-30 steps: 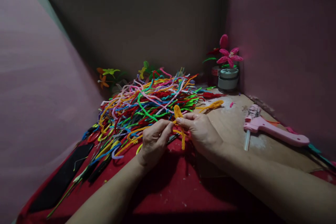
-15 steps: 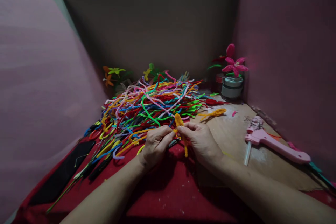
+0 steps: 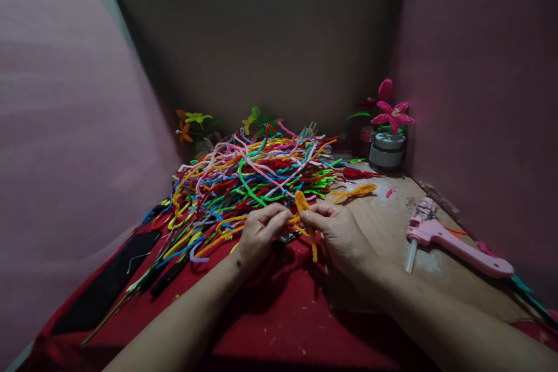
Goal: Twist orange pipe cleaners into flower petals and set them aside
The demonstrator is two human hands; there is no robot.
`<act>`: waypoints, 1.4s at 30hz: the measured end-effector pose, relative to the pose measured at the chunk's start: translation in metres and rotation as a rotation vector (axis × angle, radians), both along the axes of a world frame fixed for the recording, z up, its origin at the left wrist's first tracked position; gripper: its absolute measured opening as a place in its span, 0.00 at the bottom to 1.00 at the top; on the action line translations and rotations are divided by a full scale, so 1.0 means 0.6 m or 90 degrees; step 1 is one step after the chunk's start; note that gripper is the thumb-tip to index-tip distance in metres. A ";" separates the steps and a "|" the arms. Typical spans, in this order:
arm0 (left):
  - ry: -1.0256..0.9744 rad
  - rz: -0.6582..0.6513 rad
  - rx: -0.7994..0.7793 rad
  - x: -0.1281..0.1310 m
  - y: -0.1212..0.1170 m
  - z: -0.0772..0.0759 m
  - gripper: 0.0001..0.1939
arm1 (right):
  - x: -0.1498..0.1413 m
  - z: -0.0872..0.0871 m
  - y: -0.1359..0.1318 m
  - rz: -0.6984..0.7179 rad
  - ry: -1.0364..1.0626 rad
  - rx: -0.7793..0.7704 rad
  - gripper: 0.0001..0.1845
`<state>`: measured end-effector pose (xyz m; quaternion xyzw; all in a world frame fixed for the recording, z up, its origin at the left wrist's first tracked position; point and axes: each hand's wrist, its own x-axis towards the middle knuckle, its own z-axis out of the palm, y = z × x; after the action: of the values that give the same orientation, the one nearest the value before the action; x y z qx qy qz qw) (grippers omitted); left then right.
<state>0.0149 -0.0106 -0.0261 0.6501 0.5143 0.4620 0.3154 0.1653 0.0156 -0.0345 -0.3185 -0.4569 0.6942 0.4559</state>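
Between my two hands is an orange pipe cleaner (image 3: 301,201), bent into a narrow petal-like loop with loose ends hanging below. My right hand (image 3: 342,231) pinches it at the base of the loop between thumb and forefinger. My left hand (image 3: 264,231) is closed, thumb against forefinger, on an orange strand at the loop's left side. Just behind the hands lies a big heap of coloured pipe cleaners (image 3: 257,171). A second orange looped piece (image 3: 355,192) rests on the board to the right of the heap.
A pink glue gun (image 3: 457,247) lies on the wooden board (image 3: 379,226) at right. Behind it a pink flower (image 3: 393,115) stands in a grey pot (image 3: 387,151). A black flat object (image 3: 108,282) and thin stems lie at left on the red cloth (image 3: 279,325).
The left hand has drawn slightly apart from the right, and an orange strand now shows between them. The whole view has shifted a little.
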 end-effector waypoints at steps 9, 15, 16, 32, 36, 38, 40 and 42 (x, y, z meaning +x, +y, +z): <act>-0.147 -0.001 -0.069 0.020 -0.002 0.004 0.06 | -0.006 -0.009 -0.008 0.026 -0.116 0.051 0.09; 0.042 0.109 0.188 0.027 -0.012 0.006 0.05 | -0.015 -0.007 -0.009 0.025 -0.134 0.032 0.08; 0.029 0.109 0.167 0.025 -0.011 0.010 0.05 | -0.016 -0.006 -0.008 0.027 -0.134 0.038 0.08; -0.190 -0.059 -0.182 -0.004 0.000 0.040 0.10 | -0.024 0.013 -0.014 0.084 -0.125 0.020 0.07; -0.215 -0.106 -0.214 -0.004 -0.001 0.040 0.10 | -0.018 0.009 -0.011 0.139 -0.078 -0.032 0.04; -0.187 -0.105 -0.208 -0.001 -0.003 0.041 0.10 | -0.016 0.006 -0.011 0.150 -0.067 -0.050 0.04; -0.129 -0.100 -0.190 0.002 -0.005 0.044 0.10 | -0.015 0.001 -0.011 0.151 -0.066 -0.052 0.04; -0.043 -0.086 -0.153 0.004 -0.005 0.046 0.11 | -0.015 -0.005 -0.011 0.154 -0.066 -0.049 0.05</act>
<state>0.0175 -0.0136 0.0016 0.6248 0.5100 0.3962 0.4388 0.1566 0.0090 -0.0376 -0.3136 -0.4881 0.7436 0.3324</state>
